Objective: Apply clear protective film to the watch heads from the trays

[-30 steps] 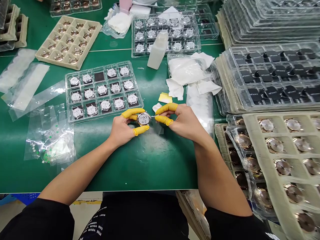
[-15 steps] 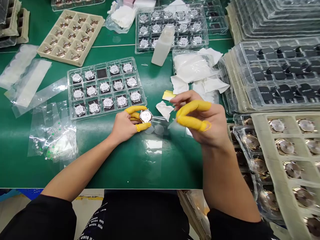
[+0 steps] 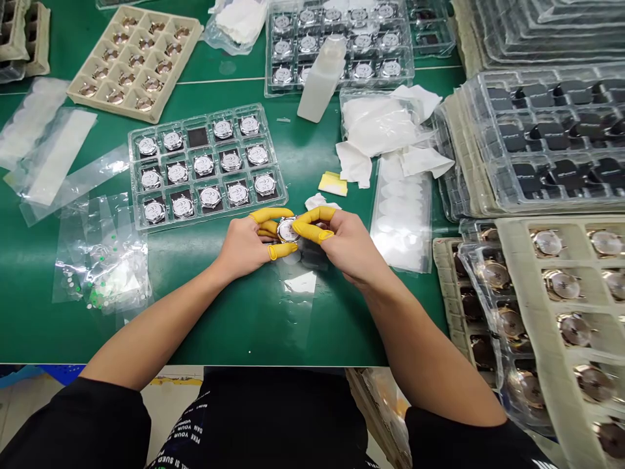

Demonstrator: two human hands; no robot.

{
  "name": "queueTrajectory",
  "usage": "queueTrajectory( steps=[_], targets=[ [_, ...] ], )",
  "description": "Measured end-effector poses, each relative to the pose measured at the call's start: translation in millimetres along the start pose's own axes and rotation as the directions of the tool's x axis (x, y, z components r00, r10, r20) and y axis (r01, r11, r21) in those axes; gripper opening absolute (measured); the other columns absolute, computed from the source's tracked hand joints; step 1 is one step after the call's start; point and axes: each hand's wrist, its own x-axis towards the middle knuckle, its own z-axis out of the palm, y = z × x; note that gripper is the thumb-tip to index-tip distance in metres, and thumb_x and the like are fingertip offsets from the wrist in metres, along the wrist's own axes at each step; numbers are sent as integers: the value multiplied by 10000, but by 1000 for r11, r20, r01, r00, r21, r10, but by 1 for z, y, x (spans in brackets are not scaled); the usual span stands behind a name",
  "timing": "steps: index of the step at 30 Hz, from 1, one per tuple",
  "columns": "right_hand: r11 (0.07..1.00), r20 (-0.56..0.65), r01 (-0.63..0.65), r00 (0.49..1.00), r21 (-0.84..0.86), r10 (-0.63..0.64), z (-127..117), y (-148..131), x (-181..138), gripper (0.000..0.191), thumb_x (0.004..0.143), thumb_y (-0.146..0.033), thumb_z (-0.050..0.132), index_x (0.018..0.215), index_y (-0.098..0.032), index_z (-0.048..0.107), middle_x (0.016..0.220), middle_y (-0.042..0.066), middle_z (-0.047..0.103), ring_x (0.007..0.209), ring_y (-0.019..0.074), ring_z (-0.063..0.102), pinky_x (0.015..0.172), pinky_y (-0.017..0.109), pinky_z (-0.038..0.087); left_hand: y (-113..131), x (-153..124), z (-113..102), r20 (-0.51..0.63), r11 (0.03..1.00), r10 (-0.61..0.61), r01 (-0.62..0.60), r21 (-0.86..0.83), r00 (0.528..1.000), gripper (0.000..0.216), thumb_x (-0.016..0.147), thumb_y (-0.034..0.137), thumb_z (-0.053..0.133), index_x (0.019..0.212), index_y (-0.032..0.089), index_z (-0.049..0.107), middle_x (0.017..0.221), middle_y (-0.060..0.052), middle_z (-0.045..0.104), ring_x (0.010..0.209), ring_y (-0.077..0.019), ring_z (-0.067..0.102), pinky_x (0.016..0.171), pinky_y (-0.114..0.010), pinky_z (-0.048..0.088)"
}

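My left hand (image 3: 247, 246), with yellow finger cots on, grips a round silver watch head (image 3: 287, 229) by its sides, its white face turned up. From the right, my right hand (image 3: 336, 241), also in yellow finger cots, has its thumb and forefinger pressed together against the right part of the watch face. Whatever sits between those fingertips is hidden. Under the hands, clear round film pieces and a clear plastic sheet (image 3: 299, 283) lie on the green table. Just beyond my left hand stands a clear tray (image 3: 198, 202) of similar watch heads, one compartment showing only its black pad.
A white bottle (image 3: 321, 81) stands before another watch tray (image 3: 339, 81). White wipes (image 3: 381, 124), a yellow pad (image 3: 333, 184) and a sheet of clear round films (image 3: 401, 221) lie to the right. Tall tray stacks (image 3: 561, 71) border the right side. A beige tray (image 3: 159, 107) sits back left.
My right hand has moved left and down from beside the watch head to its face, bringing a translucent piece along. My left hand has kept its grip. The view has shifted slightly.
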Motion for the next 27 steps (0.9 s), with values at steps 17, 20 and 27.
queueTrajectory(
  steps=[17,20,27],
  targets=[
    [998,-27,24,999,-51,-25,3,-1,-1,324,662,-431,903,836,-192,771,841,33,760,717,163,654,626,304,509,0,-1,0,0,1000,7,-7,18,1000,634,611,280,954,1203,171,754,893,-24,796,817,-155,764,866,-306,660],
    [998,-30,40,999,-58,-42,3,-1,-1,307,662,-418,900,826,-195,766,833,28,757,732,166,654,657,313,521,0,-1,0,-3,1000,9,-9,18,1000,629,613,280,953,1201,175,757,897,-24,795,818,-156,765,865,-305,662],
    [998,-9,45,999,-47,-45,3,-2,-1,337,670,-447,898,835,-199,741,821,24,726,770,175,650,713,334,527,2,-1,0,-11,999,4,-3,37,1000,652,578,233,959,1196,169,762,875,-19,792,819,-154,759,851,-282,656]
  ],
)
